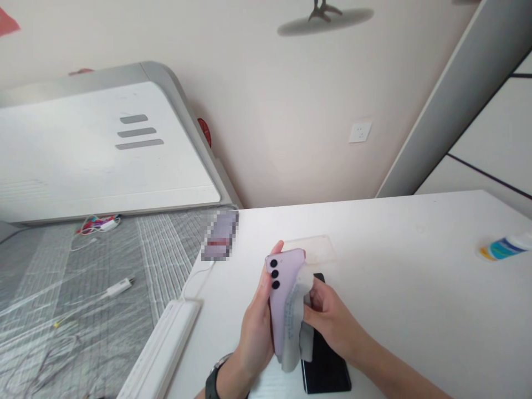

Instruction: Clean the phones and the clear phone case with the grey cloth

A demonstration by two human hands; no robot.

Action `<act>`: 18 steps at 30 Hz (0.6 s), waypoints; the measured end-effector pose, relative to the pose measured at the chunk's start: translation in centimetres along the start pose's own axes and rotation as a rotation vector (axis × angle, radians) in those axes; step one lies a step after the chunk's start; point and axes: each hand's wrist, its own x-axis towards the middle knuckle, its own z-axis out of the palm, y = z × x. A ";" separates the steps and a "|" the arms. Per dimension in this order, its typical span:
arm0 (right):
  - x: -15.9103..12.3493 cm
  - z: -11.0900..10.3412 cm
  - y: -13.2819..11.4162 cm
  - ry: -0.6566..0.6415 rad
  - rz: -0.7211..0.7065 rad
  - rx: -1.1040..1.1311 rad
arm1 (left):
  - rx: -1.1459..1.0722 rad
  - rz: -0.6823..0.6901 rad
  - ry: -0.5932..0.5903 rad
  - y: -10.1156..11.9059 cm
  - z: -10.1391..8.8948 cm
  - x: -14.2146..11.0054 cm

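Observation:
My left hand (255,327) grips a pale purple smartphone (285,277) by its edges, its back with three black camera lenses turned toward me. A soft grey cloth (294,327) with faint printing lies against the right side of the phone's back. Fingers of my right hand (328,316) pinch the cloth's right edge. Beneath my hands a black phone (326,363) rests on the white table, partly covered by the cloth and my right hand. Just behind the purple phone lies a clear phone case (322,249).
A blurred-out device (221,235) with a white cable lies at the white table's (415,288) left corner. A white power strip (166,349) runs along the left edge. At the far right lies a white-capped bottle (505,247). Chargers and cables lie on the grey bedspread (120,316).

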 end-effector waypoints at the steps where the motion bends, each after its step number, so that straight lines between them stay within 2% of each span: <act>1: 0.1 -0.1 0.1 0.017 0.026 -0.008 | -0.019 -0.015 -0.039 -0.1 0.1 -0.2; 4: 0.1 -0.6 0.7 0.208 0.103 -0.128 | 0.008 -0.025 -0.122 -0.6 -0.1 -0.8; 6: -0.2 -0.7 1.0 0.302 0.112 -0.153 | 0.062 0.022 -0.142 -0.9 -0.2 -1.1; 7: -0.4 -0.6 1.0 0.284 0.112 -0.119 | 0.075 0.058 -0.140 -1.0 -0.3 -1.1; 11: -0.9 0.6 0.6 0.007 0.126 0.115 | 0.020 0.156 -0.092 -1.0 -0.4 -1.2; 13: -0.8 0.9 0.3 -0.045 0.141 0.091 | 0.007 0.153 -0.084 -1.0 -0.4 -1.2; 15: -0.6 0.7 0.2 0.033 0.159 -0.029 | 0.009 0.151 -0.110 -1.3 -0.6 -1.2; 18: -0.7 0.4 0.5 0.226 0.145 -0.242 | 0.031 0.184 -0.136 -2.2 -0.5 -1.4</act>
